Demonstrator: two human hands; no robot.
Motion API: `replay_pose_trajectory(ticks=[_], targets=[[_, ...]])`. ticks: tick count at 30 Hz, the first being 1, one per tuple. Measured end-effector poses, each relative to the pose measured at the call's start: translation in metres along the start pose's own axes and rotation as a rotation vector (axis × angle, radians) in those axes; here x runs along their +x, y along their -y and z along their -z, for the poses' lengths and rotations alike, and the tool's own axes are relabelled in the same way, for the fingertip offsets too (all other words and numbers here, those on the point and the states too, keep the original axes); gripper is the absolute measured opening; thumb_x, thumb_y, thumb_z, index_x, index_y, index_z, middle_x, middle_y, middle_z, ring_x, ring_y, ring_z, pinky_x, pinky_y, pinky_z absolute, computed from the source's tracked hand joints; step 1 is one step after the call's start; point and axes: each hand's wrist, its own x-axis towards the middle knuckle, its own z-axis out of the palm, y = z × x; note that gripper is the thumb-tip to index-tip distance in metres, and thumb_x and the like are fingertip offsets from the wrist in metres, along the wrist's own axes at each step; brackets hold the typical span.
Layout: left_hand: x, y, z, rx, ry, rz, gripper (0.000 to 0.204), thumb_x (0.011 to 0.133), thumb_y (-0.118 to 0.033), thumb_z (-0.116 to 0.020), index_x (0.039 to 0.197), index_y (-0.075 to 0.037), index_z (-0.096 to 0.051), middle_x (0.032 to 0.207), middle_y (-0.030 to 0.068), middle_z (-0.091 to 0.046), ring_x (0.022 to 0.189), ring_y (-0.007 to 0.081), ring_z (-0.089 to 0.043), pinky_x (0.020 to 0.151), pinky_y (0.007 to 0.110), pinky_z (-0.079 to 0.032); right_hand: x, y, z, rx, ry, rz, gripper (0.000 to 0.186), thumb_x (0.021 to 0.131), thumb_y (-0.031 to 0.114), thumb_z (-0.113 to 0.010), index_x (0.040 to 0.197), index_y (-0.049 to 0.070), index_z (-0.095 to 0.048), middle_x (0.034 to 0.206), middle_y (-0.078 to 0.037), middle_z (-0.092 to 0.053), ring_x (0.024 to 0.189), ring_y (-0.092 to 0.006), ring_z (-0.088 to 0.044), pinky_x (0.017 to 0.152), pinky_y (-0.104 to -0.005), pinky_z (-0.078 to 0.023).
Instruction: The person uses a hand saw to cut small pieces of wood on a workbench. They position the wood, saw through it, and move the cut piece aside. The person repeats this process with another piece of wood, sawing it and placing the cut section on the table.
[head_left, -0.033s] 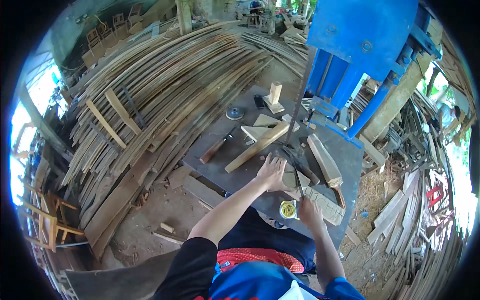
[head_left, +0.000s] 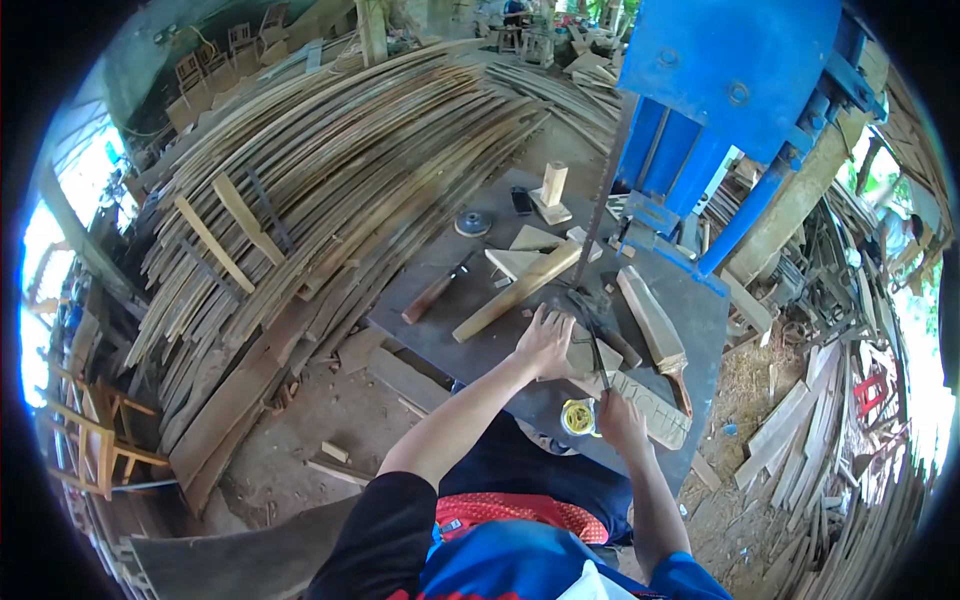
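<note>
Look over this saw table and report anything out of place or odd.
Nothing looks obviously spilled or broken. The clutter stands out: a long wooden bar lies aslant with one end near the saw blade, and the yellow tape measure sits close to the near edge of the saw table, where it could get knocked off.
</note>
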Motion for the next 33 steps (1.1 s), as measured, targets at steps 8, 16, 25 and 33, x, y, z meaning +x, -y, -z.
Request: replay_pose_trajectory(ticks=[8,16,25,33], targets=[[0.000,0.000,-0.002,0.015,0.000,-0.034,0.122,0.064,-0.084,-0.065,0.140,0.009,-0.044,0.137,0.0226,-0.052,0.137,0.0336,-0.043,0.121,0.053,-0.020,-0.058,-0.027,-0.014,0.011,-0.057,-0.063,0.035,0.104,0.027,-0.040,0.104,0.000,-0.064,0.098,-0.030,-0.068,0.095,-0.0487,-0.064,0.081,-0.0588,-0.049],[-0.004,-0.006,0.000,-0.062,-0.031,-0.040,0.123,0.062,-0.080,-0.070,0.139,0.011,-0.041,0.136,0.0208,-0.052,0.136,0.0329,-0.042,0.122,0.051,-0.019,-0.005,-0.006,-0.001,0.092,-0.036,0.048,0.039,0.104,0.027,-0.041,0.096,-0.003,-0.064,0.087,-0.031,-0.067,0.084,-0.0502,-0.064,0.074,-0.0598,-0.048],[-0.005,-0.004,0.012,0.000,-0.008,-0.040,0.117,0.063,-0.079,-0.071,0.135,0.009,-0.043,0.130,0.0223,-0.053,0.135,0.0332,-0.044,0.124,0.051,-0.017,-0.049,-0.006,-0.009,-0.052,-0.037,-0.079,0.026,0.102,0.025,-0.047,0.096,0.003,-0.059,0.077,-0.027,-0.068,0.077,-0.0451,-0.068,0.068,-0.0574,-0.054],[-0.010,-0.005,0.009,-0.054,-0.001,-0.041,0.121,0.061,-0.083,-0.071,0.134,0.009,-0.041,0.136,0.0239,-0.050,0.138,0.0369,-0.041,0.124,0.051,-0.015,-0.001,0.004,-0.021,0.044,-0.074,-0.035,0.033,0.103,0.029,-0.046,0.099,0.001,-0.062,0.079,-0.030,-0.067,0.078,-0.0496,-0.065,0.074,-0.0629,-0.048]])
